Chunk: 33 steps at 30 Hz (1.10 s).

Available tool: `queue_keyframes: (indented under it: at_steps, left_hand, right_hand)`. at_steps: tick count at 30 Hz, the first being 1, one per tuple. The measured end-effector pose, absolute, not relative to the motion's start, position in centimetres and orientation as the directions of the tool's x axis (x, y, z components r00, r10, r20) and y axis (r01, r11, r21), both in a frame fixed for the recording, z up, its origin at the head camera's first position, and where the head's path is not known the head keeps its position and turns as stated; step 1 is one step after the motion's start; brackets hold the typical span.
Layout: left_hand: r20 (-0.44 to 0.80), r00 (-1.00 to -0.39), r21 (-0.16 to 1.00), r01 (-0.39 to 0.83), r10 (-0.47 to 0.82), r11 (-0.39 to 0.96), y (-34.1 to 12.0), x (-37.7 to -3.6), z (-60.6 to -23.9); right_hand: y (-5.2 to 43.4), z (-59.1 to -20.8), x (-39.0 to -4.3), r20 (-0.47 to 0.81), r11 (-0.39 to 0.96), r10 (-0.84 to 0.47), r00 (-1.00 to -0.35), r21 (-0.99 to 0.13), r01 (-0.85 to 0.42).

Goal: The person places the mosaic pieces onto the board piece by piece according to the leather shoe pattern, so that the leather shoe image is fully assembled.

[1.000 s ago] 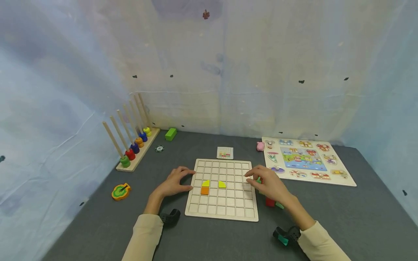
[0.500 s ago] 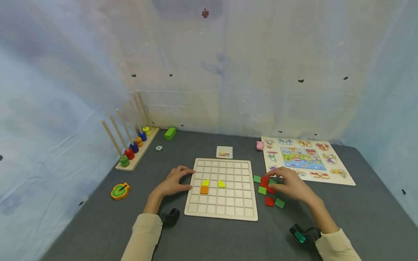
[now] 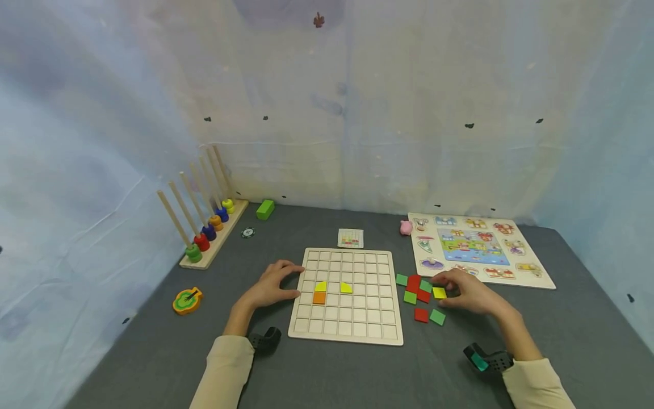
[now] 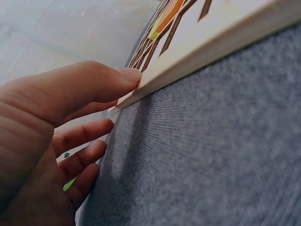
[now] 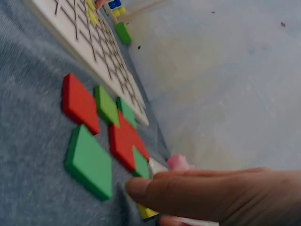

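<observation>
Board: wooden grid board [image 3: 347,295] lies flat on the grey mat, between the two hands.
Filled cells: three only, all toward the board's left side; an orange square tile [image 3: 319,297], a yellow piece [image 3: 321,287] directly above it, and a second yellow piece [image 3: 347,288] a little to the right.
Open cells: every other cell shows bare wood, so by my judgement the filling has barely begun.
Loose tiles: small cluster of red and green tiles [image 3: 420,297] sits on the mat just right of the board, not yet placed.
Yellow tile: a yellow square tile [image 3: 439,292] lies at the right edge of that cluster, at the fingertips of the right hand.
Right hand: right hand [image 3: 472,292] reaches over the cluster with fingers and thumb closing on the yellow square tile; the right wrist view shows a yellow edge [image 5: 146,213] under the fingers, and the grip reads as a pinch, still low at the mat.
Left hand: left hand [image 3: 269,287] rests at the board's left edge, fingers relaxed and spread, thumb [image 4: 101,82] pressed against the wooden rim; it holds nothing.
Pattern card: small card [image 3: 351,238] with a coloured grid lies just beyond the board's far edge.
Left to do: judged from this, the picked tile and the red and green ones all await places.
</observation>
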<state>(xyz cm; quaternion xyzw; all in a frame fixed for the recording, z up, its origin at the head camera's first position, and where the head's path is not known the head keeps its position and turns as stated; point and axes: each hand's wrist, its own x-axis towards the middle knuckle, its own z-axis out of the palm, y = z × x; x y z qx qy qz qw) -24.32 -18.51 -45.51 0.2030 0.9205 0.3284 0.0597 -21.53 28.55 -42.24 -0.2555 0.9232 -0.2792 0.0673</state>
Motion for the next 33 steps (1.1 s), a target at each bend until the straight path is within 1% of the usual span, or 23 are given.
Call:
queue_keyframes:
  at_steps: [5,8,12,15,18,22,25,30,33]
  left_hand:
    - [0.017,-0.912,0.633,0.326,0.409,0.702,-18.5,-24.3,-45.5]
    - [0.017,-0.914,0.631,0.325,0.406,0.704,-18.6,-24.2,-45.5]
    - [0.017,-0.912,0.630,0.328,0.410,0.704,-18.7,-24.2,-45.5]
    - [0.019,-0.908,0.629,0.336,0.418,0.701,-18.7,-24.2,-45.5]
    - [0.025,-0.905,0.629,0.345,0.426,0.696,-18.8,-24.1,-45.4]
    - [0.031,-0.902,0.629,0.353,0.431,0.693,-18.7,-24.2,-45.3]
    - [0.033,-0.903,0.628,0.353,0.429,0.694,-18.6,-24.1,-45.3]
    - [0.033,-0.903,0.629,0.352,0.429,0.693,-18.6,-24.1,-45.2]
    - [0.035,-0.903,0.630,0.352,0.428,0.692,-18.6,-24.1,-45.3]
  right_hand:
    - [28.7,-42.9,-21.9,0.019,0.671,-0.542,-0.840,-0.592,-0.446]
    - [28.6,-43.0,-22.0,0.016,0.671,-0.530,-0.848,-0.604,-0.431]
    - [28.8,-42.9,-22.1,0.001,0.709,-0.495,-0.869,-0.578,-0.405]
    - [28.8,-42.8,-22.2,0.014,0.718,-0.482,-0.876,-0.566,-0.404]
    - [28.6,-42.6,-22.3,0.033,0.697,-0.479,-0.877,-0.593,-0.403]
    - [27.9,-42.3,-22.4,0.041,0.633,-0.521,-0.853,-0.651,-0.418]
    - [26.9,-42.0,-22.6,0.058,0.579,-0.580,-0.813,-0.673,-0.461]
    - [24.1,-42.0,-22.8,0.106,0.507,-0.669,-0.735,-0.658,-0.556]
    - [21.9,-42.2,-22.8,0.114,0.483,-0.696,-0.709,-0.657,-0.579]
